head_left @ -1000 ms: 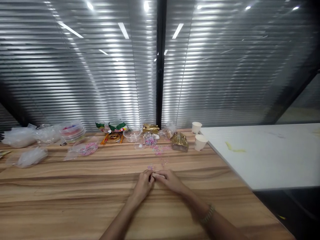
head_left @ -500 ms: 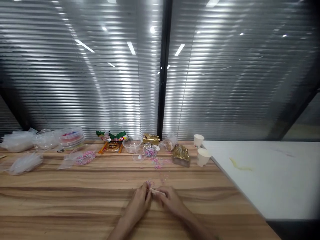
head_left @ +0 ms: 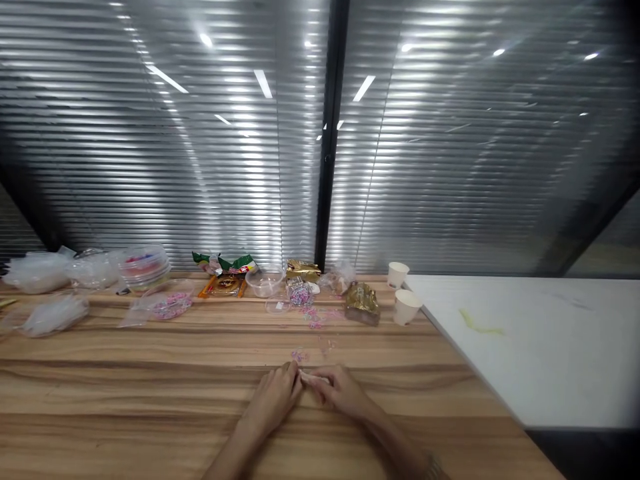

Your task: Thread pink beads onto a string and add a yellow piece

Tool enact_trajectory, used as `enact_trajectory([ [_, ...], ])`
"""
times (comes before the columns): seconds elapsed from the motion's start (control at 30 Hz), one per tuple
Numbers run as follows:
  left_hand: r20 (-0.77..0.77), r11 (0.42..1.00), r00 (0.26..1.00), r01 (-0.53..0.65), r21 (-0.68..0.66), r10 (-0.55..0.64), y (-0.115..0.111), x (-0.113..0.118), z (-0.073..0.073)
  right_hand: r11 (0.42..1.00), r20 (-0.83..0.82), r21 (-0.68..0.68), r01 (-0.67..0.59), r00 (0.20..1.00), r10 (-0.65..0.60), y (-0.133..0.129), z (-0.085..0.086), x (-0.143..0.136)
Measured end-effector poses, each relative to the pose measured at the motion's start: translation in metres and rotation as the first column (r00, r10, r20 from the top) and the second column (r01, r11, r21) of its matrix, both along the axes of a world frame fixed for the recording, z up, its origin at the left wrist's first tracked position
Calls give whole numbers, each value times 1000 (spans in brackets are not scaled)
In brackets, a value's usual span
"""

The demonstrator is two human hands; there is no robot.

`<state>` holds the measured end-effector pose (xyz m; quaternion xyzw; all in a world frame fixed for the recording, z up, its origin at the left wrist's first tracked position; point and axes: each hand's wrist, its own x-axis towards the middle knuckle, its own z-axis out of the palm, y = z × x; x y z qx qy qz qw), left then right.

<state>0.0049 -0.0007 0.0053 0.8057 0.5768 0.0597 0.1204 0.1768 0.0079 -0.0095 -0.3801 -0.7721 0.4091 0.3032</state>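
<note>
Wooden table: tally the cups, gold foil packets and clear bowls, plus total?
White paper cups: 2, one nearer the blinds, one nearer the person
Gold foil packets: 2, one by the blinds, one left of the cups
Clear bowl: 1
Total: 5

- The left hand (head_left: 274, 397) lies low, palm down, fingers curled and bunched, their tips pointing toward the other hand.
- The right hand (head_left: 340, 392) lies opposite, knuckles up, fingers bent inward in a pinch.
- The fingertips of both hands meet between them; whether something is pinched there is too small to tell.
- Both bare forearms run in from the bottom edge, converging toward the hands.
</note>
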Motion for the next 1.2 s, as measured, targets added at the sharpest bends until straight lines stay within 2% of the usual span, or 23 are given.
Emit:
enact_trajectory([
  [0.17,-89,998,996,-16,62,21,-4,6,-2,999,25,25,-20,999,20,0,0,1],
  [0.43,-90,994,992,-82,76,89,-5,13,-1,997,18,76,5,1000,-7,-1,0,-4],
  [0.63,-158,995,987,-8,104,24,-5,11,0,997,19,79,10,1000,-11,-5,10,-4],
  [0.83,-201,992,979,-21,123,45,-6,12,5,998,-30,40,45,999,-44,-5,12,-2],
  [1.0,-101,978,992,-51,200,72,-4,11,1,997,-129,-20,81,988,-83,-1,6,-1],
  [1.2,23,951,999,-35,307,29,1,6,-5,996,-203,-50,79,975,-88,1,1,-5],
])
